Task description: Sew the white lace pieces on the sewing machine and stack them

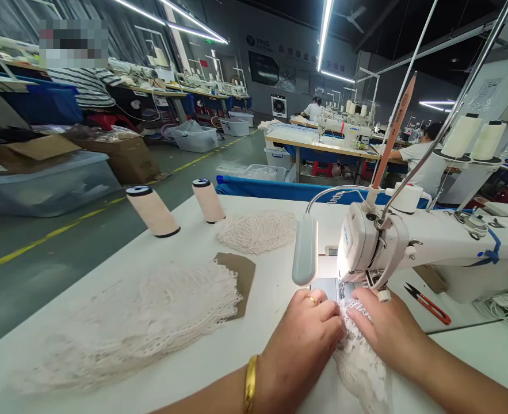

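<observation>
A strip of white lace fabric [359,359] lies under the needle area of a white sewing machine [352,241] and drapes down toward me. My left hand [303,339], with a ring and a gold bangle, is closed on the lace's left edge just in front of the presser foot [342,289]. On the right side of the lace rests my right hand [387,325], thumb and fingers pressed on the fabric close to the foot; its fingertips are partly hidden by the machine. A lit lamp [305,250] hangs left of the machine head.
Stacked lace pieces [150,316] cover the table's left, over a brown card [240,282]. Behind lie another lace piece [258,231] and two thread cones [153,213]. Red-handled thread snips [428,303] lie right of the machine. Beyond the table are plastic bins [46,184] and people at other machines.
</observation>
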Available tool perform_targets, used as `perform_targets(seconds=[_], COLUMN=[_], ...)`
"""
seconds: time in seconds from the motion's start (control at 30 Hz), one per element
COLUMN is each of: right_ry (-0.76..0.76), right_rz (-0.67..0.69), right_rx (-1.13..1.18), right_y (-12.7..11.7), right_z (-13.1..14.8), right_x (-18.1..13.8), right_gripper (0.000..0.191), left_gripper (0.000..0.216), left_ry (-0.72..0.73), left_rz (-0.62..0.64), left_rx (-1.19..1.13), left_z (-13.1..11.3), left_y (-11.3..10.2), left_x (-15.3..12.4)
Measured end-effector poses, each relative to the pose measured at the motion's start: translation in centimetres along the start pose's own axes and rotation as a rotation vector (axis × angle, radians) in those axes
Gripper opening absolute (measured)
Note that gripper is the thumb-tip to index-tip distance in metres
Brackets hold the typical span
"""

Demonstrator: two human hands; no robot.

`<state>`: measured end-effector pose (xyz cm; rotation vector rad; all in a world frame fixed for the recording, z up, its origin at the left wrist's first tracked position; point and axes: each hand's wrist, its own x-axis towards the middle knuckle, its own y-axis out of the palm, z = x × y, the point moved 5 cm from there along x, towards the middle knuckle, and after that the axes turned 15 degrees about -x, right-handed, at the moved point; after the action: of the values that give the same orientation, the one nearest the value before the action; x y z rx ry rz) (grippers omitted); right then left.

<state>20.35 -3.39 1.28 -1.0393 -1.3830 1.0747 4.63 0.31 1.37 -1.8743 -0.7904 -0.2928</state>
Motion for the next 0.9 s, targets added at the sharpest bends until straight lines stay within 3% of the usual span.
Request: perform_targets(seconds=[0.1,0.17,0.23,0.4,0.9], right_ry=[-0.178,-0.294,-0.346,-0.296,-0.250], right_rz=[-0.275,-0.346,-0.307,-0.176,-0.195], right_rx=[-0.096,-0.070,-0.007,0.102,0.080], right_y=[-0.8,-0.9,-0.6,0.0,0.3], right_z=[0.7,1.3,1.6,1.0,0.0], right_x=[-1.6,-2.1,-2.0,-0.9,-0.5], right_gripper=[0.023,0.028,0.030,0.029,0.032], left_gripper=[0.026,0.025,0.024,0.014,0.012], left_ry=[-0.027,-0.029,-0.034,-0.100,-0.148], left_rz=[0.018,0.020,0.019,0.055,0.017], left_rx=[0.015,0.024,0.026,0.019,0.131], left_z=[0.0,0.0,0.0,0.3,0.1], left_y=[0.0,0.1,0.1,0.3,0.8], left_x=[0.1,0.1,0.1,0.0,0.2])
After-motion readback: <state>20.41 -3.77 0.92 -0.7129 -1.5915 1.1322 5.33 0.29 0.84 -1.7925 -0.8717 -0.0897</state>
